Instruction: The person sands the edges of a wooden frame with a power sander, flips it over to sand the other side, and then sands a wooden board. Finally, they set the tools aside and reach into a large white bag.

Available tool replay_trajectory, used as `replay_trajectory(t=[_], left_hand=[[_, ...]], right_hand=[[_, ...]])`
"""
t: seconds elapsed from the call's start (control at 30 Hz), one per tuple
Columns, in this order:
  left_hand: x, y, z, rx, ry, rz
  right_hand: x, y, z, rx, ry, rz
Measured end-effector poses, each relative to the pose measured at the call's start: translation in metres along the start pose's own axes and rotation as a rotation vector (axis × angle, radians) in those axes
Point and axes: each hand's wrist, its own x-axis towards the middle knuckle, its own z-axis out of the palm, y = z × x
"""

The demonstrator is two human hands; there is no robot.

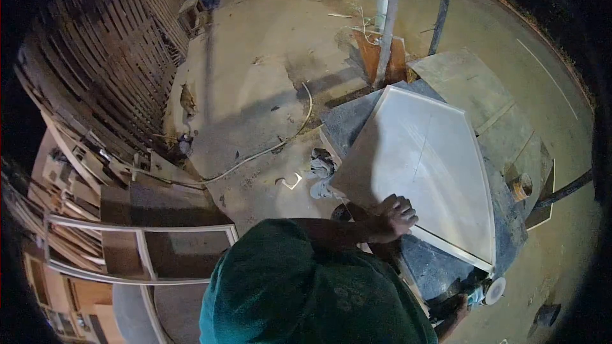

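Your left hand presses flat, fingers spread, on the near edge of the panel lying on the bench. Your right hand grips a grinder below. The panel looks stiff, broad, likely heavy; lift it by opposite edges.

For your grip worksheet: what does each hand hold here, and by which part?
The left hand presses on the white panel at its near edge. The right hand grips a power tool by its body.
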Motion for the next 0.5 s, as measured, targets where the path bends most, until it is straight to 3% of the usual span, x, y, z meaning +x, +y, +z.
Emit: replay_trajectory(t=[0.13,0.23,0.3,0.47,0.5], left_hand=[[0.003,-0.027,-0.008,-0.046,0.121,-0.008],[0.012,-0.048,-0.036,-0.138,0.047,-0.004],[0.023,-0.061,-0.049,-0.197,-0.104,-0.091],[0.093,-0.108,-0.102,-0.329,-0.169,-0.072],[0.108,-0.118,-0.105,-0.226,-0.102,0.025]], right_hand=[[-0.001,0.001,0.006,0.002,0.018,0.026],[0.000,0.001,0.011,0.007,0.025,0.038],[-0.001,0.003,0.012,0.010,0.047,0.048],[0.003,0.007,0.012,0.029,0.077,0.055],[0.004,0.009,0.009,0.032,0.078,0.052]])
